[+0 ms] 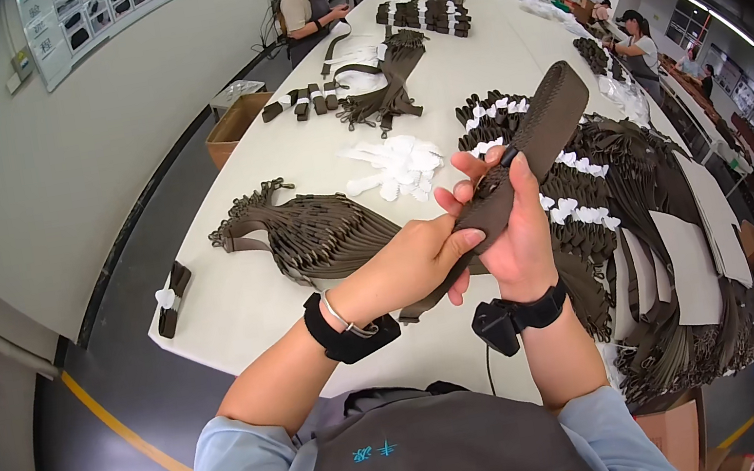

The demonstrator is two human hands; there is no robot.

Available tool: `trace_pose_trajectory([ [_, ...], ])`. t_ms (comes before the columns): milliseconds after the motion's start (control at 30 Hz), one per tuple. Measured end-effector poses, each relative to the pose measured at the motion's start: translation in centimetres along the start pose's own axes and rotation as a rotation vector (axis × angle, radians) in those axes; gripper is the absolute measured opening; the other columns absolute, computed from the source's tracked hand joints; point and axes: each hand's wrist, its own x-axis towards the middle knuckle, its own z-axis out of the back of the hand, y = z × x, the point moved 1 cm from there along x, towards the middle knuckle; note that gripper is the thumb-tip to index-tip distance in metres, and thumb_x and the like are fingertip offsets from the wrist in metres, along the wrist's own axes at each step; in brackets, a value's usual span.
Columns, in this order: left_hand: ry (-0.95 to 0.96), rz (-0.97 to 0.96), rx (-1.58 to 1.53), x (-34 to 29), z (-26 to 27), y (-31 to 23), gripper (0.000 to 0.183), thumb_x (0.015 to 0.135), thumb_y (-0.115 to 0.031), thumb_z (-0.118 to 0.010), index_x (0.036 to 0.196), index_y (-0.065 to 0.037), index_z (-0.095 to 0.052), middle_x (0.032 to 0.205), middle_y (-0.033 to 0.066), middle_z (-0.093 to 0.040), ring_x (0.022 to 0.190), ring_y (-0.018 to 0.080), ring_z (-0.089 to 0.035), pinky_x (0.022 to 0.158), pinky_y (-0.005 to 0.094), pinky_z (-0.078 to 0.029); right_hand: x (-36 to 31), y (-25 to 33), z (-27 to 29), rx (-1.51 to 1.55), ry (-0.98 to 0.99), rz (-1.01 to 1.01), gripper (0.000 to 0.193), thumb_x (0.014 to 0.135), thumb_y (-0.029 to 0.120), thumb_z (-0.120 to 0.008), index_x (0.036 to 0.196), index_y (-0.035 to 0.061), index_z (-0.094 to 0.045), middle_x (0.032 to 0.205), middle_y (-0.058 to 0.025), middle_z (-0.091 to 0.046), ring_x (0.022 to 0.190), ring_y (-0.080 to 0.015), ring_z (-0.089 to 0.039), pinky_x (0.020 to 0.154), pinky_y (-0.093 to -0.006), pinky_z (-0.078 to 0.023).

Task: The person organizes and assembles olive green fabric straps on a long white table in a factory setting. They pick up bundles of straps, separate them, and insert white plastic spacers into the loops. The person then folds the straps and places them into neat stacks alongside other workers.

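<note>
Both of my hands are closed on a dark brown webbing strap (551,121), raised above the near part of the table. My left hand (402,266) pinches its lower part with the thumb on top. Cupped round its middle from the right is my right hand (517,238), where a small black piece shows at the fingers. The strap's folded upper end points up and right. A fanned bundle of similar straps (327,233) with metal hooks lies left of my hands. Just beyond sits a heap of white paper bands (398,167).
A banded folded strap (173,302) lies at the table's left corner. Rows of banded straps (581,215) and a large strap pile (630,181) fill the right side. Farther along are more strap bundles (391,75), a cardboard box (236,125) beside the table, and several people working.
</note>
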Motion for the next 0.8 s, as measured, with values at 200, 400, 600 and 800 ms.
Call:
trace_pose_trajectory([
  [200, -0.042, 0.092, -0.212, -0.6, -1.3, 1.0, 0.024, 0.100, -0.024, -0.046, 0.093, -0.002, -0.054, 0.058, 0.0006, -0.060, 0.047, 0.0097, -0.060, 0.047, 0.0215, -0.046, -0.7, -0.2, -1.0, -0.131, -0.136, 0.074, 0.022, 0.096, 0.028, -0.052, 0.098, 0.0073, -0.047, 0.074, -0.0044, -0.050, 0.059, -0.0118, -0.045, 0.054, -0.0292, -0.043],
  [400, -0.200, 0.010, -0.048, -3.0, -2.5, 4.4, 0.033, 0.089, -0.006, -0.062, 0.116, 0.001, -0.046, 0.085, 0.0112, -0.062, 0.063, 0.0175, -0.063, 0.053, 0.0287, -0.048, -0.5, 1.2, 1.6, -1.142, -0.312, 0.468, 0.024, 0.090, 0.022, -0.066, 0.095, 0.0002, -0.056, 0.078, -0.0054, -0.059, 0.063, -0.0131, -0.052, 0.059, -0.0268, -0.044],
  [600, -0.116, -0.476, 0.936, -6.9, -1.3, 12.3, 0.013, 0.079, -0.009, -0.061, 0.092, -0.004, -0.064, 0.089, 0.0088, -0.060, 0.078, 0.0248, -0.061, 0.060, 0.0361, -0.050, -3.5, 0.4, 8.1, -1.536, -0.290, 0.259, 0.034, 0.084, 0.024, -0.072, 0.091, -0.0056, -0.057, 0.076, -0.0167, -0.064, 0.066, -0.0235, -0.061, 0.063, -0.0325, -0.048],
  [800, 0.169, 0.019, 1.200, -9.4, -6.0, 20.2, 0.005, 0.073, -0.006, -0.058, 0.074, -0.002, -0.061, 0.081, 0.0122, -0.058, 0.065, 0.0261, -0.063, 0.056, 0.0341, -0.052, -11.5, -8.3, 15.8, -1.556, -0.302, -0.478, 0.043, 0.077, 0.029, -0.076, 0.080, -0.0038, -0.049, 0.069, -0.0157, -0.057, 0.062, -0.0232, -0.055, 0.060, -0.0349, -0.046],
])
